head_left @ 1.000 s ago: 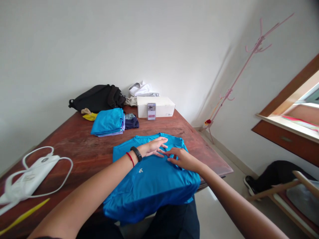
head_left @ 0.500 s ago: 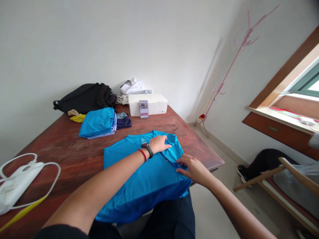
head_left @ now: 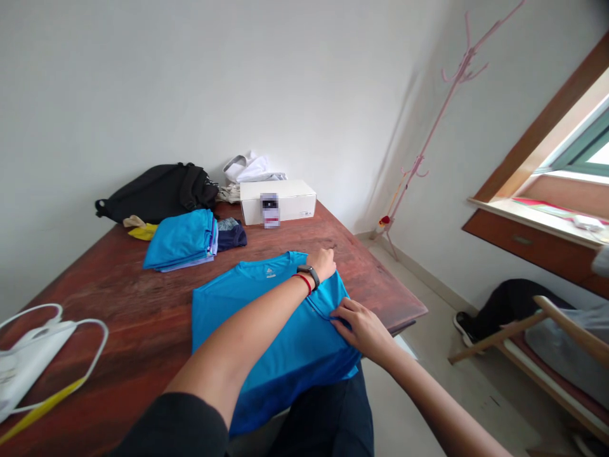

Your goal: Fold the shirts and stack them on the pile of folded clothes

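A blue shirt [head_left: 280, 343] lies on the wooden table, its lower part hanging over the near edge toward my lap. Its collar is at the far side, and its right side is folded inward. My left hand [head_left: 324, 263], with a black watch and red cord at the wrist, is closed on the shirt's far right edge, fingertips partly hidden. Lower down, my right hand [head_left: 358, 322] pinches the folded sleeve area near the right edge.
Folded blue clothes [head_left: 181, 238] sit at the back left beside dark cloth [head_left: 231, 235]. Behind are a black bag [head_left: 152, 193] and a white box [head_left: 290, 202]. A white power strip [head_left: 33, 362] with cables lies left. A pink coat stand [head_left: 440, 120] rises beyond the table.
My left hand has moved right and slightly away, from over the fold to the shirt's far right edge, and its fingers have closed. My right hand stays near the same spot.
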### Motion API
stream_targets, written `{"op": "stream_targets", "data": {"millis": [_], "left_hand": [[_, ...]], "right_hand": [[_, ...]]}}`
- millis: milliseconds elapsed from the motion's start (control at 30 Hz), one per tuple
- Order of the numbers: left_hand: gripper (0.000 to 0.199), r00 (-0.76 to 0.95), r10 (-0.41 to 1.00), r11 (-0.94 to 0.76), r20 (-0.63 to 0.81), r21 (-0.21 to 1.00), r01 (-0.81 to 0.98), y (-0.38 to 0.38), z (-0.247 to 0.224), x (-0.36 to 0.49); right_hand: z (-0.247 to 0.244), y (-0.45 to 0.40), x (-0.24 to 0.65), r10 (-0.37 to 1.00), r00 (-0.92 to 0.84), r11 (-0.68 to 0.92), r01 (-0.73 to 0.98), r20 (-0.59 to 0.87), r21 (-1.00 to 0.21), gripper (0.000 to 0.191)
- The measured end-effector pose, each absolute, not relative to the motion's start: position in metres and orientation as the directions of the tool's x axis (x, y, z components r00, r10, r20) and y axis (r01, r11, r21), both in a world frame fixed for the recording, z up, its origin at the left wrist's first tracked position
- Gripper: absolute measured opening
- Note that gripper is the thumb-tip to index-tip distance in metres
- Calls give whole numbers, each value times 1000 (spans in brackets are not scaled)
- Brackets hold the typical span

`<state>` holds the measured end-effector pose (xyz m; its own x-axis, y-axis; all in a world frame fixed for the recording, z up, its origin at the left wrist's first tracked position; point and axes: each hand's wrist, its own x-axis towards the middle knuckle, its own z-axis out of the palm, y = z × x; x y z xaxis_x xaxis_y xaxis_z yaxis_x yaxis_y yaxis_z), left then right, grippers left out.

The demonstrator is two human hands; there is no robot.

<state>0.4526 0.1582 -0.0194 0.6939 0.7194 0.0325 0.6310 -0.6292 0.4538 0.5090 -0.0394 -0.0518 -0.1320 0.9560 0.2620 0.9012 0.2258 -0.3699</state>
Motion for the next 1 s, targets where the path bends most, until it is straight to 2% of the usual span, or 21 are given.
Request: {"op": "stream_targets", "data": {"millis": [167,367,600,667,800,867,1000], "left_hand": [[27,647,762,-526,-26,557,642,178,-16,466],[34,588,781,-317,-210,678,663,198,-23,458],[36,673,721,-344,-165,758,554,194,-27,447],[45,726,669,-365,-160,781,507,194,-23,443],[87,862,465,-386,-203,830,404,200,-11,427],[89,900,374,-392,-224,842,372,204,-6,417],[78,947,211,-521,-242,792,318,214,-6,405]], "right_hand": [[-55,-40,510,955,-118,222,892,271,-395,19],[-57,-40,511,950,-123,233,889,286,-393,19],[-52,-45,513,902,-151,304,887,404,-347,21],[-49,-47,515,890,-130,309,878,437,-366,21],[-49,-49,517,875,-117,353,819,470,-453,19],[-52,-50,517,870,-148,386,797,470,-465,18],[-57,-51,516,890,-183,384,795,418,-469,20]]}}
